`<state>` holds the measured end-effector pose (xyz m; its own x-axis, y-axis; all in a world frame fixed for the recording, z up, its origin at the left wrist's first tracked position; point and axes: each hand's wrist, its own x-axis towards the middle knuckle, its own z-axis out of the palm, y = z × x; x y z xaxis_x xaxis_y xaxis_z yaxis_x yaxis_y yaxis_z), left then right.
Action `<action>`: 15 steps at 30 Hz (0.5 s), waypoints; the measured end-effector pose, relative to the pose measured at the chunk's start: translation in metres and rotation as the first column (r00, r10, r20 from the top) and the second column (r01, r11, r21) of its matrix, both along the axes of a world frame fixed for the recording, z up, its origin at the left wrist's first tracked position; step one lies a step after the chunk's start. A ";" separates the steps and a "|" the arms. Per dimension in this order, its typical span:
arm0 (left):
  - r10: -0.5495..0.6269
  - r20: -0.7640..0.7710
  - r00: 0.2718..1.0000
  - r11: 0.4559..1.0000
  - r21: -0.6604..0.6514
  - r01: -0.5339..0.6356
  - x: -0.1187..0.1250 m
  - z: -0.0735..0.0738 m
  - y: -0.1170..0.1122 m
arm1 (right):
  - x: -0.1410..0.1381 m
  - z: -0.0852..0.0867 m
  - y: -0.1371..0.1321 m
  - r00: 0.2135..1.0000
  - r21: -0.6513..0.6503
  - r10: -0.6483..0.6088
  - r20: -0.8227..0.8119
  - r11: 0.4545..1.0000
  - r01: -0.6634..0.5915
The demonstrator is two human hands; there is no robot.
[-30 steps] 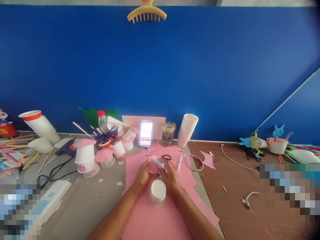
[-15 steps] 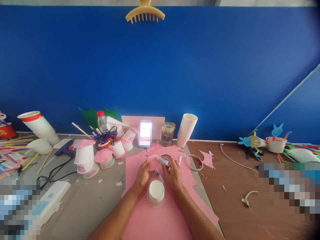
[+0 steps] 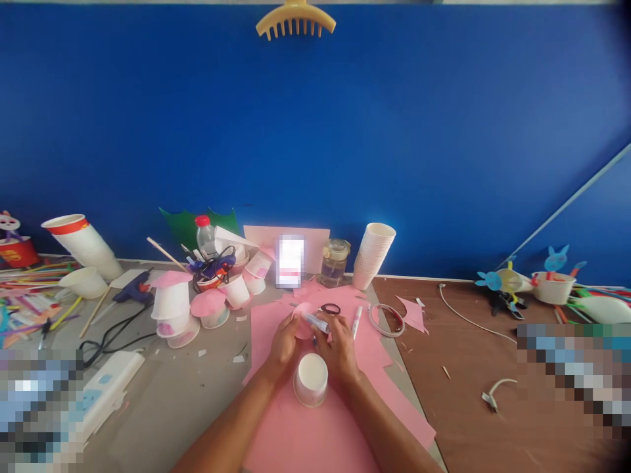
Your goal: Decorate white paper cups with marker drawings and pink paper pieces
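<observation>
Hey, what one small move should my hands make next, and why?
Probably move the pale tube a little across the pink paper piece: the right hand holds the tube with one end at that piece, and the left hand holds the piece by its edge.

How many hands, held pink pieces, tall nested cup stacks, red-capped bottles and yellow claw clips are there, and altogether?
Hands: 2
Held pink pieces: 1
Tall nested cup stacks: 2
Red-capped bottles: 1
Yellow claw clips: 1
Total: 7
</observation>
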<state>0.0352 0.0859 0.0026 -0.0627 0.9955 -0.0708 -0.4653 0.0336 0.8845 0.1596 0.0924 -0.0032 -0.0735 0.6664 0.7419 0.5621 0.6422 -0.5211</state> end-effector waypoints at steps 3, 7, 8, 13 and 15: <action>-0.008 0.013 1.000 1.000 0.003 0.008 0.000 0.000 0.000 | 0.001 0.001 0.000 0.998 0.000 -0.050 0.023 0.999 0.050; -0.039 0.011 0.999 0.998 0.046 0.039 -0.001 0.001 0.000 | 0.002 0.002 0.001 0.994 -0.041 -0.104 0.029 0.994 0.105; -0.014 -0.034 0.999 0.998 0.052 0.016 -0.002 0.002 0.000 | 0.003 0.002 0.002 0.993 -0.048 -0.119 0.021 0.992 0.120; 0.140 -0.240 0.961 0.990 0.067 -0.128 -0.009 0.004 0.000 | 0.008 0.002 0.002 0.984 -0.040 -0.163 -0.069 0.986 0.161; 0.149 -0.246 0.958 0.988 0.069 -0.136 -0.010 0.005 0.001 | 0.008 0.004 0.000 0.989 -0.038 -0.127 -0.074 0.992 0.124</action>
